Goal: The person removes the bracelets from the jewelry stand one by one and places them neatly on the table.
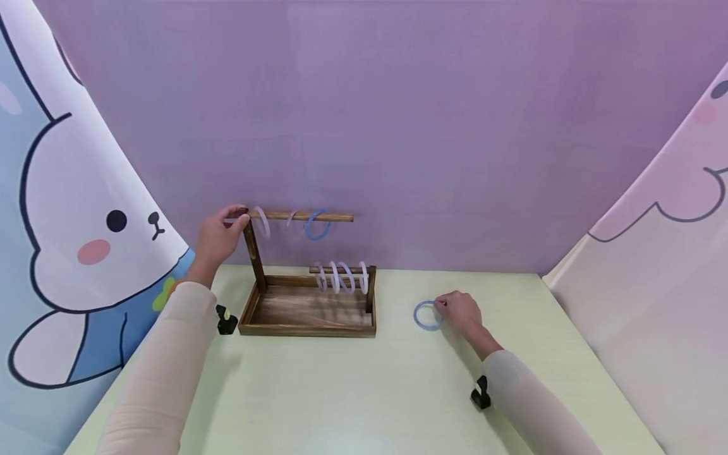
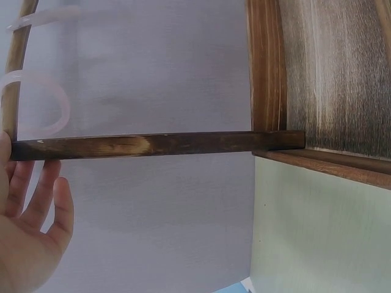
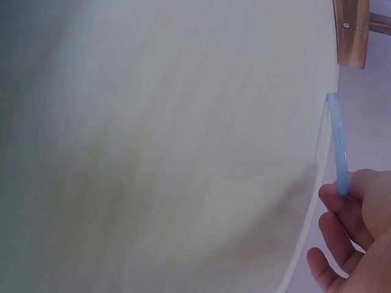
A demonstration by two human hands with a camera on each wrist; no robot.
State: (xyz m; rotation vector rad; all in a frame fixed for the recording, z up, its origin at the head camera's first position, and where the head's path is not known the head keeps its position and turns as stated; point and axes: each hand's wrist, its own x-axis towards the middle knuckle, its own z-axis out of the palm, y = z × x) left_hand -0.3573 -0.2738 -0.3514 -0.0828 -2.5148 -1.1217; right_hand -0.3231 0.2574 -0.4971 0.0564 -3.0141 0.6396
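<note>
At the tall left post (image 1: 256, 256) of a wooden bangle stand, my left hand (image 1: 218, 239) grips the top corner, thumb on the near side. The left wrist view shows fingers (image 2: 46, 189) behind the upright. To the right of the stand, my right hand (image 1: 462, 313) pinches a light blue bangle (image 1: 415, 315) between thumb and fingers at its right edge. In the right wrist view this bangle (image 3: 339, 146) appears nearly edge-on. On the stand's upper rod (image 1: 341, 217) hang a pale pink bangle (image 1: 263, 222), another pinkish one and a blue bangle (image 1: 308, 229).
Several pale and lilac bangles (image 1: 334, 278) hang on the short lower rod, held by the right post (image 1: 371, 291). Beneath both rods lies the stand's shallow wooden tray (image 1: 307, 330). It stands on a pale green table (image 1: 318, 392), with a purple cloth (image 1: 443, 139) behind.
</note>
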